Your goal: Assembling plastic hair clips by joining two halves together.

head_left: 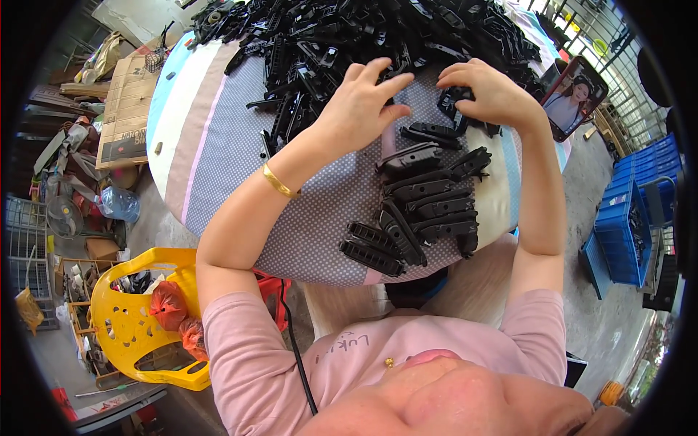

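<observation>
And there was the left hand (356,109), open, fingers spread at the edge of a great heap of black plastic parts (385,29) on the far side of the worktop (291,236)! The right hand (498,94) curled over a single black part (452,102); whether its grip had closed, I couldn't tell. Nearer the person's body lay a bunched group of black parts (440,207), with two slotted pieces (372,249) close to the near rim. Danger there: a careless forearm could have swept those off toward the lap. The heap looked tangled too, so one tug might have dragged neighbours loose or started a slide across the smooth cloth. And watch that phone (576,98), screen lit, just beside the right forearm; a swinging elbow could have toppled it. Around the worktop it was crowded: a yellow plastic chair (120,305) with red bags (169,304) at the left, a cardboard box (127,109) beyond, blue crates (622,240) at the right, and a dark cable (294,341) by the left sleeve, ready to snag.
</observation>
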A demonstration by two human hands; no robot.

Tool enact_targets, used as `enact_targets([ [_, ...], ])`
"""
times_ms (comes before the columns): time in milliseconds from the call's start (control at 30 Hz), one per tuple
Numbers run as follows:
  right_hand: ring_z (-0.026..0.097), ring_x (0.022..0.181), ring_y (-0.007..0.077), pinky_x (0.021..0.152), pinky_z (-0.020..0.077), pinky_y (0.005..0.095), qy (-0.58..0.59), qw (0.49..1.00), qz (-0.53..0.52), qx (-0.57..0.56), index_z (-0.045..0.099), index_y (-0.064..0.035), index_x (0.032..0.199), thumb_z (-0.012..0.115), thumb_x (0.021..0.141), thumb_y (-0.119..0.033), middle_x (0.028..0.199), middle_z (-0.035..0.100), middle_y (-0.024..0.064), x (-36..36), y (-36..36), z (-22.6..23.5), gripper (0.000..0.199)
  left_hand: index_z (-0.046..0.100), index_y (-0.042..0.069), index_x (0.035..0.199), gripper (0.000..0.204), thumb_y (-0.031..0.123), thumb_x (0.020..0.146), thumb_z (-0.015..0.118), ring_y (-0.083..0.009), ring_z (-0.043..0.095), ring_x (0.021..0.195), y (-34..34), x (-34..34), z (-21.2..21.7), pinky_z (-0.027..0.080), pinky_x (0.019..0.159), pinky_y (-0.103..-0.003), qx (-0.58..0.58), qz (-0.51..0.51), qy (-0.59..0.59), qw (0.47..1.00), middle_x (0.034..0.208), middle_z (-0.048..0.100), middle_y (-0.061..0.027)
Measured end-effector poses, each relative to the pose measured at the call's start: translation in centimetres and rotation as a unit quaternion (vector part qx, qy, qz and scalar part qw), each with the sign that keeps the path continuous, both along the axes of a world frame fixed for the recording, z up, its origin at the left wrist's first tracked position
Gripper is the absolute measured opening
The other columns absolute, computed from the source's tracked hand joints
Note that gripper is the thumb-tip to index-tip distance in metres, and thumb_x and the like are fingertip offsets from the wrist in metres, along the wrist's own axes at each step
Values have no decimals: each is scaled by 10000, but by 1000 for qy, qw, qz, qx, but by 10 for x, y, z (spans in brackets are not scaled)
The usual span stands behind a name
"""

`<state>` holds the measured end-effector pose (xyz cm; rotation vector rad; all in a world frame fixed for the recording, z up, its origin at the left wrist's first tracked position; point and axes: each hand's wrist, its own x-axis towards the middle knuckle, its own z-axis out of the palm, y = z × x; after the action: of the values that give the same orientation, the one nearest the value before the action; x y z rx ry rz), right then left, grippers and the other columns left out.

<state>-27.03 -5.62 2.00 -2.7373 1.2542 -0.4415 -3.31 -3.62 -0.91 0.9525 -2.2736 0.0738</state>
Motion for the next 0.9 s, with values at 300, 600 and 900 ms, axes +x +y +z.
enact_targets([
  [300,538,959,256,839,445,351,57,994,-88,35,649,-34,883,692,681,-144,941,603,80,13,6,8,234,608,22,1017,264,27,753,609,-245,630,768,-4,12,-2,510,750,-309,97,1,56,994,974,635,-118],
  [600,558,695,98,622,469,244,-237,971,11,11,588,-47,1024,681,803,-167,793,603,41,20,-11,-1,268,460,-36,1225,331,146,959,389,-143,585,722,2,28,25,493,652,-239,492,-73,449,742,1034,608,-178],
  [900,619,865,112,757,519,231,-454,868,71,190,586,12,1068,677,783,-38,955,629,49,57,9,-12,303,480,-48,1191,317,155,958,409,-210,626,780,10,26,26,522,659,-277,547,-105,468,686,991,607,-160],
])
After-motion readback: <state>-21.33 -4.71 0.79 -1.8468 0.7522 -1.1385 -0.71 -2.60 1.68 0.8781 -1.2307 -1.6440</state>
